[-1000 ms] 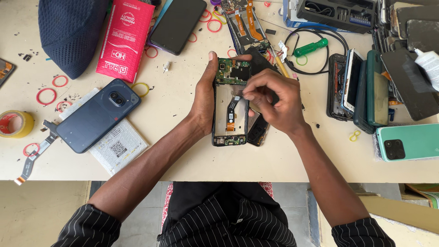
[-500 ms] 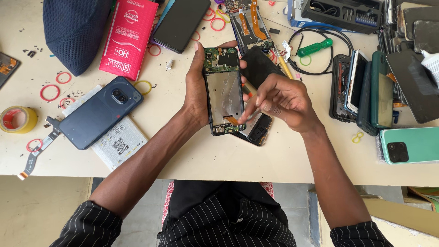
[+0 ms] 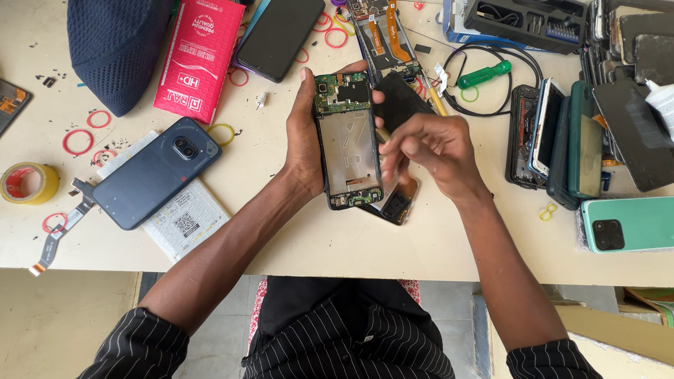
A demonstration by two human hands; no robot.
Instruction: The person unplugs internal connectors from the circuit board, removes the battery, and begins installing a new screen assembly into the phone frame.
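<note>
Left hand (image 3: 307,144) grips an opened phone frame (image 3: 348,140) by its edges, fingers wrapped round the far side and thumb along the near side, holding it upright above the pale table (image 3: 295,231) with its green circuit board at the top and bare metal midplate facing up. Right hand (image 3: 428,151) sits just beside the frame's right edge, fingers curled in a loose pinch around a thin yellowish tool (image 3: 384,135) — how firmly it is clamped cannot be told, since the fingers hide most of it. Beneath both hands lies a dark phone back panel (image 3: 397,105), flat on the table and partly covered by the frame. To the left rest a dark blue phone (image 3: 156,172) lying camera-up on a white sheet, a red packet (image 3: 199,60), a navy knitted cap (image 3: 116,45) and a roll of yellow tape (image 3: 27,182); red rubber bands are scattered about. To the right — well apart from the hands — stand a green-handled screwdriver (image 3: 484,74), a row of stacked phones and a mint green phone (image 3: 628,223).
</note>
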